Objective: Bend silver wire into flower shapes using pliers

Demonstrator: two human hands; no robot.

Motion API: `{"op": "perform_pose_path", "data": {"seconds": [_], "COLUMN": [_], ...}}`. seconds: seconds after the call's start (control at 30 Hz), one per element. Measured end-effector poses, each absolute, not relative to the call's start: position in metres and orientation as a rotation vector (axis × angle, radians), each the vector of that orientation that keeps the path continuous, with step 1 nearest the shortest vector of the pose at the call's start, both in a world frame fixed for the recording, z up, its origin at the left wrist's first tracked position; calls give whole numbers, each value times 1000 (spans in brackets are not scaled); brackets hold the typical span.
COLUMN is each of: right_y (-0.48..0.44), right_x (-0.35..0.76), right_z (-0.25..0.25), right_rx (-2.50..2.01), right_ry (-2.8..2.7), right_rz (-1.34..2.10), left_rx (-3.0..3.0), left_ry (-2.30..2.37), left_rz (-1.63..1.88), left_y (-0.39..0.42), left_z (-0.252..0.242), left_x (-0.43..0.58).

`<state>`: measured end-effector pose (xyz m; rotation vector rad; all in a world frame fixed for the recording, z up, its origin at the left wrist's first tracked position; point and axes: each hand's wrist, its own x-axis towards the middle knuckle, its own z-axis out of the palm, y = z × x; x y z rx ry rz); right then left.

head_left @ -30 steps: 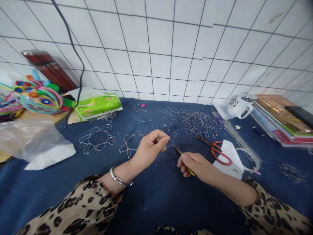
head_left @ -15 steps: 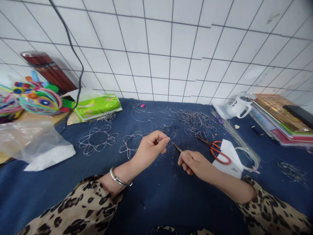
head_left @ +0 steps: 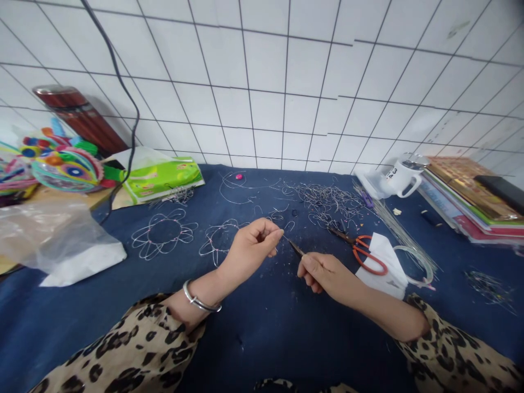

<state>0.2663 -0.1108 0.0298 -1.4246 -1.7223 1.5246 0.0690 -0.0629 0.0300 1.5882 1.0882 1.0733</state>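
Note:
Near the middle of the blue cloth, my left hand (head_left: 256, 243) pinches a thin wire between thumb and forefinger. A short stretch of the wire (head_left: 286, 238) runs from its fingertips toward the pliers. My right hand (head_left: 325, 273) is wrapped round dark, narrow-nosed pliers (head_left: 296, 249), whose tip points up and left at the wire. Whether the tip grips the wire is too small to tell. Behind and left of my left hand lies a flower-shaped wire ring (head_left: 215, 240), partly hidden by it. Another wire flower (head_left: 164, 234) lies further left.
Orange-handled scissors (head_left: 368, 262) rest on white paper (head_left: 387, 262) at the right. Behind them are tangled wires (head_left: 327, 199), straight wires (head_left: 403, 234) and a white mug (head_left: 405, 177). Books (head_left: 475, 196) lie far right; a green tissue pack (head_left: 164, 177) and plastic bag (head_left: 61, 240) lie left.
The pliers' tip has shifted slightly down and away from my left fingertips, and a little more wire shows between them. Both hands have otherwise barely moved.

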Motion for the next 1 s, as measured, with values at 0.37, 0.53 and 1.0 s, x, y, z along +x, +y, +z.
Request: {"op": "perform_pose_path", "data": {"seconds": [0.37,0.53,1.0], "right_y": [-112,-111,-115], "right_x": [267,267,266], "right_z": [28,28,29], "right_rx": [-1421,-1418,-1455], "right_ry": [-1768,-1778,-1762], "right_rz": [1491,1487,1464], "left_rx": [1567,1560,1542], "left_ry": [1086,1081,1110], "left_rz": [1041,1038,1065], "left_y": [-63,-63,-63], "left_z": [28,30,32], "left_x": [69,70,69]}}
